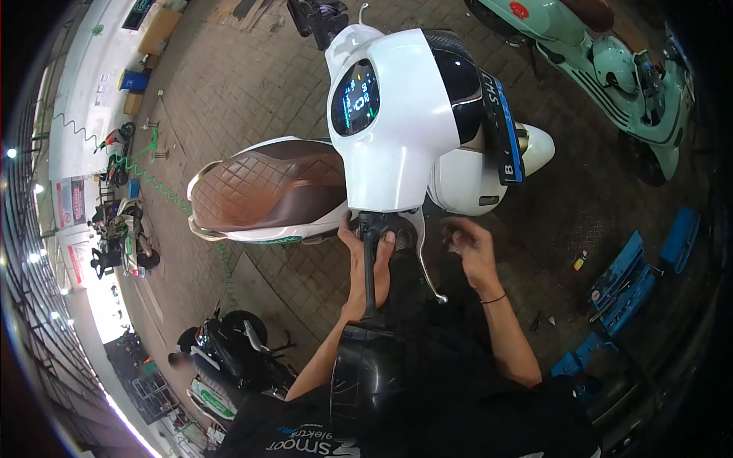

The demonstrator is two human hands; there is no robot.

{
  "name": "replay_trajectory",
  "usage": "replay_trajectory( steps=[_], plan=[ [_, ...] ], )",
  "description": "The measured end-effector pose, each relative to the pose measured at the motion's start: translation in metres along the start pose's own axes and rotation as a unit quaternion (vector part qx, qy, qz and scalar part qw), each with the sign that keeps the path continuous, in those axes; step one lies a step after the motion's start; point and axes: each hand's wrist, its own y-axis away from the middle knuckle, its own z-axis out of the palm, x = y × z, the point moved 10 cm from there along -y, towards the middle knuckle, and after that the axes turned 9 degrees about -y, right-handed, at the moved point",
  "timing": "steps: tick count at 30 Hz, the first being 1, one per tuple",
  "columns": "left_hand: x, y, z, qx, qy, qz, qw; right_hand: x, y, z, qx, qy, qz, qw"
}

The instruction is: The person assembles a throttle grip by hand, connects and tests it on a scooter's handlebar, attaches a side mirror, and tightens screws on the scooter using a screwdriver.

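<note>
A white scooter front cover (397, 114) with a lit round display (355, 98) is in the upper middle. Below its lower edge, my left hand (366, 263) is closed around the handlebar's switch housing (379, 225), with the thumb on the near side. A black grip and mirror stem (370, 282) runs down beside that hand, and a silver brake lever (429, 267) curves to its right. My right hand (473, 256) is off the handlebar, right of the lever, with loosely curled fingers apart and nothing visible in them; its fingertips are slightly blurred.
A brown quilted seat (259, 187) extends left. A black mirror (366, 374) sits close to my body. Blue tool case parts (626, 282) and a small yellow item (580, 261) lie on the right floor. A green scooter (611, 76) stands upper right, a black motorcycle (237, 351) lower left.
</note>
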Motion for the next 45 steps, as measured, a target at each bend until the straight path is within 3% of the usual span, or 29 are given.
replay_trajectory(
  steps=[8, 17, 20, 22, 23, 26, 30, 32, 36, 38, 45],
  plan=[
    [-0.001, -0.001, 0.003, -0.030, -0.089, 0.026, 0.995, -0.100, 0.009, 0.062, 0.089, -0.001, -0.118, 0.989],
    [-0.007, -0.003, 0.007, -0.030, -0.061, 0.053, 0.996, -0.080, 0.011, 0.104, 0.161, 0.018, -0.135, 0.977],
    [0.005, -0.004, 0.005, -0.009, -0.067, 0.122, 0.990, -0.088, 0.015, 0.114, 0.182, 0.041, -0.137, 0.973],
    [0.008, -0.004, 0.006, -0.035, -0.036, 0.126, 0.991, -0.100, 0.025, 0.119, 0.229, 0.073, -0.165, 0.956],
    [0.017, 0.000, 0.006, -0.039, -0.065, 0.166, 0.983, -0.098, 0.026, 0.121, 0.225, 0.080, -0.168, 0.956],
    [-0.001, -0.004, 0.008, -0.032, -0.078, 0.129, 0.988, -0.098, 0.022, 0.121, 0.224, 0.160, -0.170, 0.946],
    [0.006, 0.000, 0.009, -0.025, -0.040, 0.165, 0.985, -0.100, 0.022, 0.121, 0.235, 0.208, -0.186, 0.931],
    [0.010, 0.001, 0.007, -0.013, -0.020, 0.181, 0.983, -0.088, 0.019, 0.115, 0.261, 0.155, -0.097, 0.948],
    [0.014, 0.002, 0.005, 0.000, -0.028, 0.205, 0.978, -0.094, 0.014, 0.114, 0.229, 0.161, -0.114, 0.953],
    [0.013, 0.004, 0.004, 0.003, -0.002, 0.205, 0.979, -0.085, 0.012, 0.109, 0.219, 0.133, -0.050, 0.965],
    [0.008, 0.004, 0.006, 0.026, -0.002, 0.176, 0.984, -0.085, 0.013, 0.104, 0.190, 0.101, -0.008, 0.977]
  ],
)
